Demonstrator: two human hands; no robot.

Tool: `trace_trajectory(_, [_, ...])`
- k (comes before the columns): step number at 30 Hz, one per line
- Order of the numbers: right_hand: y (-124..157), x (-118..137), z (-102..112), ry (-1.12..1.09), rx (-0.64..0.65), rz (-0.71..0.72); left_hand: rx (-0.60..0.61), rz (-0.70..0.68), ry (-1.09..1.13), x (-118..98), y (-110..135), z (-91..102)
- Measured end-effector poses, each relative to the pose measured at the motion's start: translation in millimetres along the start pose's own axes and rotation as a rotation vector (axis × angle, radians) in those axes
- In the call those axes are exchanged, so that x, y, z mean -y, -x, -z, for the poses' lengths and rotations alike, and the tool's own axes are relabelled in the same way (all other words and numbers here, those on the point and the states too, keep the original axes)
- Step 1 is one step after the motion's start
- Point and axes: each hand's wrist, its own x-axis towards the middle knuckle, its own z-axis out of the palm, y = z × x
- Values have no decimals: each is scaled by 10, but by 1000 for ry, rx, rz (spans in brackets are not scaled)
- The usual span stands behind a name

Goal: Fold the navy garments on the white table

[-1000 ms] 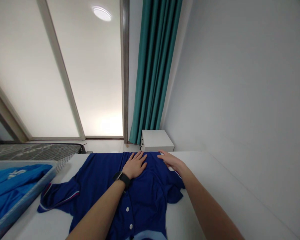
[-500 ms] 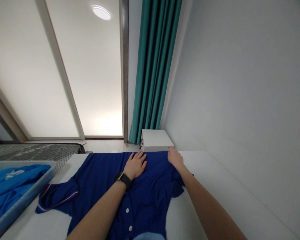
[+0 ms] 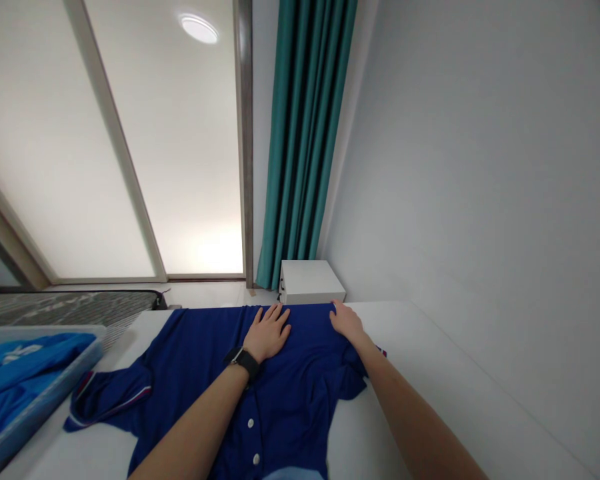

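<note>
Our left hand rests flat, fingers spread, gripping nothing, on the blue shirt at six o'clock: limp and light, we judge, best pinched by its shoulders. Toward five, our right hand half-curls at its far edge; whether pinching, we cannot tell.

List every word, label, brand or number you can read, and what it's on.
None can be read for certain.
White print on the blue cloth in the bin: too blurred to read.
Shirt: no text shows.
</note>
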Motion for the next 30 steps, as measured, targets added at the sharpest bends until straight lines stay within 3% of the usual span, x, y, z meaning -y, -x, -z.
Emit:
trace_trajectory(12, [37,-140,55,109,-93,11,-106,22,-16,-40,18,19])
trace_trajectory(16, [120,149,36,120,-133,166,-79,45,-15,-55,24,14])
trace_trajectory(19, [206,464,-88,90,-97,304,-68,51,-17,-59,33,2])
trace_trajectory(22, [275,638,-228,58,-71,355,-62,56,-14,-56,38,-15])
trace_trajectory(30, [257,406,-341,-7,20,342,-65,99,-41,2,33,27])
